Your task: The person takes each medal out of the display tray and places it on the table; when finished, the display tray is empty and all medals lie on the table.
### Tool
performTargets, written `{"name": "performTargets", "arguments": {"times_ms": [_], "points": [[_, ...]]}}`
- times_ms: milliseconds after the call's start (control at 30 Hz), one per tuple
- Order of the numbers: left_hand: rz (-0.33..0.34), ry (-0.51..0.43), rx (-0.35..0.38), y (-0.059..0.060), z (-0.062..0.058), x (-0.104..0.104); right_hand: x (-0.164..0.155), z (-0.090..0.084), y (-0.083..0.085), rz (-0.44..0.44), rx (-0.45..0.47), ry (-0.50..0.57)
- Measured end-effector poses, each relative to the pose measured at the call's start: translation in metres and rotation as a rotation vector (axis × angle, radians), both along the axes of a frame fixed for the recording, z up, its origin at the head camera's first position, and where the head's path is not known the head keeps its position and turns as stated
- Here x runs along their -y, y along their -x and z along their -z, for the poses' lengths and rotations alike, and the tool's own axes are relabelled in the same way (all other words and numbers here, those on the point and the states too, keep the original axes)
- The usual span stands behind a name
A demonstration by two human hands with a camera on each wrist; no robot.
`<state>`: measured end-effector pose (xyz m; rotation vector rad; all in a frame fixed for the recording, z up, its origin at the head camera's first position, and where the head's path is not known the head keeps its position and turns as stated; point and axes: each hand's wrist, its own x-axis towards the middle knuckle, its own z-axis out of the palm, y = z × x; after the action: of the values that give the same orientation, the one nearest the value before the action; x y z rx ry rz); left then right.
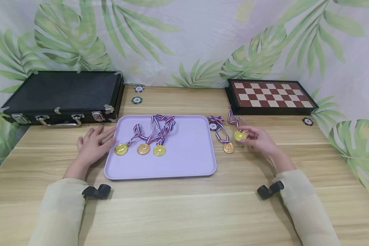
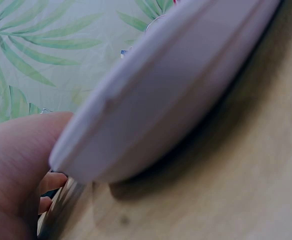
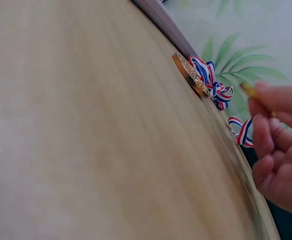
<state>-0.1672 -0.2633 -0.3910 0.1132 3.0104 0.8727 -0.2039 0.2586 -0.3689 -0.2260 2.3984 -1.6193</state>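
My right hand (image 1: 258, 139) pinches a gold medal (image 1: 240, 135) between thumb and fingers, right of the tray. Its striped ribbon (image 1: 231, 118) trails back toward the chessboard. In the right wrist view the medal (image 3: 248, 90) shows edge-on at the fingertips. Just left of it lies a bronze-coloured medal (image 1: 228, 148) with a bunched ribbon. My left hand (image 1: 93, 145) rests at the left edge of the lilac tray (image 1: 187, 164), fingers spread and fairly straight. On the tray lie a gold medal (image 1: 121, 149), a bronze-coloured medal (image 1: 143, 149) and another gold medal (image 1: 159, 150), their ribbons tangled together.
A black case (image 1: 61, 92) with metal latches stands at the back left. At the back right is a red-and-white chessboard (image 1: 272, 95). Poker chips lie about: a green one (image 1: 137, 100), a black one (image 1: 308, 121), and one (image 1: 213, 126) partly under a ribbon.
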Motion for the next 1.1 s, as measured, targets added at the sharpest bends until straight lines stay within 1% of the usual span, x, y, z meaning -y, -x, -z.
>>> {"name": "performTargets", "arguments": {"times_ms": [100, 233, 333, 633, 800, 867, 967, 1033, 1100], "points": [[0.0, -0.002, -0.002, 0.0, 0.0, 0.0, -0.002, 0.004, -0.005, -0.03, -0.017, -0.059], [0.0, -0.004, -0.003, 0.0, 0.0, -0.001, -0.004, 0.008, -0.009, -0.077, -0.08, -0.125], [0.0, -0.003, -0.001, 0.001, 0.0, -0.001, -0.006, 0.01, -0.011, -0.099, -0.109, -0.165], [-0.009, 0.002, -0.006, -0.001, -0.001, -0.001, -0.009, 0.008, -0.013, -0.18, -0.152, -0.294], [-0.009, 0.0, -0.001, -0.001, -0.002, -0.001, -0.009, 0.006, -0.014, -0.199, -0.144, -0.33], [-0.009, 0.0, 0.002, 0.0, -0.002, -0.001, -0.01, 0.005, -0.013, -0.204, -0.135, -0.323], [-0.007, 0.003, 0.011, 0.0, -0.002, -0.001, -0.011, 0.002, -0.012, -0.195, -0.114, -0.274], [-0.004, 0.005, 0.016, 0.0, -0.002, -0.001, -0.011, -0.003, -0.012, -0.178, -0.102, -0.239], [0.0, 0.006, 0.017, 0.0, -0.001, -0.001, -0.007, -0.009, -0.012, -0.158, -0.116, -0.198]]}}
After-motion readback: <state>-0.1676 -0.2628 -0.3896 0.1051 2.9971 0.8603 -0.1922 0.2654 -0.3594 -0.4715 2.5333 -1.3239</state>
